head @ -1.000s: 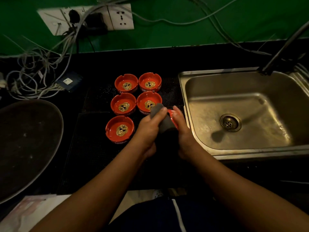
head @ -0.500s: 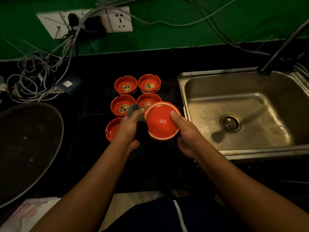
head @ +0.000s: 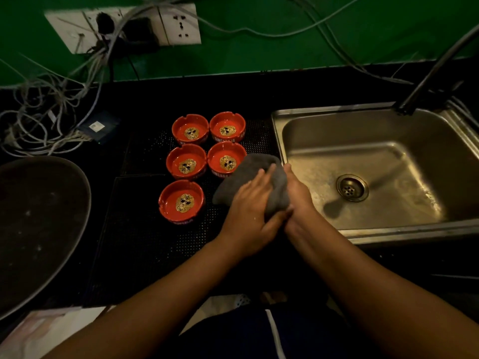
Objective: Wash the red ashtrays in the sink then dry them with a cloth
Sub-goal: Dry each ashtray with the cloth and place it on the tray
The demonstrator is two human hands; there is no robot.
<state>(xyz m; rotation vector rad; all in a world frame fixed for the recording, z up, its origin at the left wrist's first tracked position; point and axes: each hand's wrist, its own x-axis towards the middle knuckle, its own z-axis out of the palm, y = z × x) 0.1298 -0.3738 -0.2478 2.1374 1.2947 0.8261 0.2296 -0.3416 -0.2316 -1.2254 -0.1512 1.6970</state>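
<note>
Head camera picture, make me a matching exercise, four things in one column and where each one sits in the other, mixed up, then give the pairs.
Things:
1. grey cloth
2. sink
3. wall socket
4. five red ashtrays

Places:
A. on the green wall at the back
B. on the black mat left of the sink
C. held between both hands
D. set into the counter on the right

Pairs: 1-C, 2-D, 3-A, 4-B

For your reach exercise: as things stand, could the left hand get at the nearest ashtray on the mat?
Probably yes. The nearest ashtray sits uncovered just left of the left hand, nothing between them. But that hand is pressed on the grey cloth, so it would have to let go first.
</note>
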